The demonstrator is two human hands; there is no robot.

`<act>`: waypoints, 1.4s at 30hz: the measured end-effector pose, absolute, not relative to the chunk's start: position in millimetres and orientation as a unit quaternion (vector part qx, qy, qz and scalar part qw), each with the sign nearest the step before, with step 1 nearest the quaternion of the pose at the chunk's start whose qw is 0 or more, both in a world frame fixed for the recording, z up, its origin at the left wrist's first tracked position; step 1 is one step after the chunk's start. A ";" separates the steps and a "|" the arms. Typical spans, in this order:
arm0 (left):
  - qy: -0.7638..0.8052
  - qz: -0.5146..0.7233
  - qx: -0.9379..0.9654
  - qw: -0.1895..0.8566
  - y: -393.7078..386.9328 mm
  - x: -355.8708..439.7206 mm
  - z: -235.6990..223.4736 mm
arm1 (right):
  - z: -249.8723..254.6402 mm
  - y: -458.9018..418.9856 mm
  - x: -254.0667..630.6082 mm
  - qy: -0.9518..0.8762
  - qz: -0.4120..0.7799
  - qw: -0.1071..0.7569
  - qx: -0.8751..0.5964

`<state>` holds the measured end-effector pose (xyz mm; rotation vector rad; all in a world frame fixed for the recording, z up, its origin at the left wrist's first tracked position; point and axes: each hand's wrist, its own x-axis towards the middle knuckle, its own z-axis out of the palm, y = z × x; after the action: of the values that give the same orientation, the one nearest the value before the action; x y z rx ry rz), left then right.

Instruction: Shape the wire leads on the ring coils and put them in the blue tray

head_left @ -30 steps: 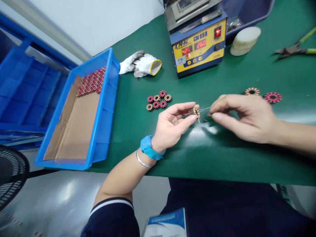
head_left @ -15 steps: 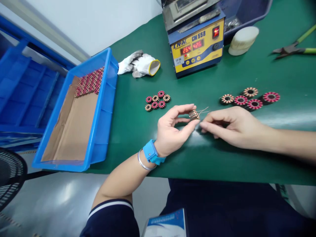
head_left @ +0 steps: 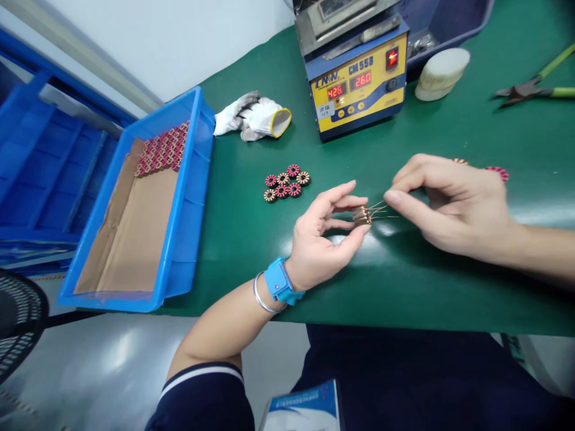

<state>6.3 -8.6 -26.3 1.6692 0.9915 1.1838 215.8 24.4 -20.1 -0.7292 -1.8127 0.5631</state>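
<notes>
Your left hand holds the copper coil between the thumb and the fingers, which are closed on its two sides. The coil is above the green table, in front of you, to the near right of the small group of coils. Its long axis (as I see it) lies roughly left to right, and its thin wires point right. Your right hand has its thumb and first finger almost together at the wires; I cannot tell if they grip one.

L hand: coil; R hand: nr wires.
</notes>
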 end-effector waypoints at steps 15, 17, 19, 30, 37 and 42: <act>0.368 0.469 0.756 0.269 18.5 -9.2 -31.6 | -32.1 27.8 220.4 -0.883 0.081 0.383 -0.258; 0.459 0.480 0.719 0.203 32.5 -36.6 -13.5 | -36.2 28.3 218.4 -0.909 0.035 0.336 -0.244; 0.571 0.432 0.677 0.171 46.6 -67.3 3.9 | -41.3 30.3 218.8 -0.922 0.001 0.303 -0.241; 0.673 0.192 0.660 0.273 67.9 -118.1 19.7 | -34.6 28.7 222.5 -0.894 -0.036 0.402 -0.194; 0.466 0.355 0.592 0.553 35.1 -59.0 17.3 | -28.7 17.7 216.6 -0.873 0.054 0.439 -0.205; 0.403 0.275 0.564 0.667 12.9 -14.2 -6.4 | -28.1 17.6 220.2 -0.877 0.114 0.422 -0.199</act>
<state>-14.2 12.9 -6.4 1.2724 0.9086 0.6202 220.2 17.6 -28.1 -0.4975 -2.1966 0.2854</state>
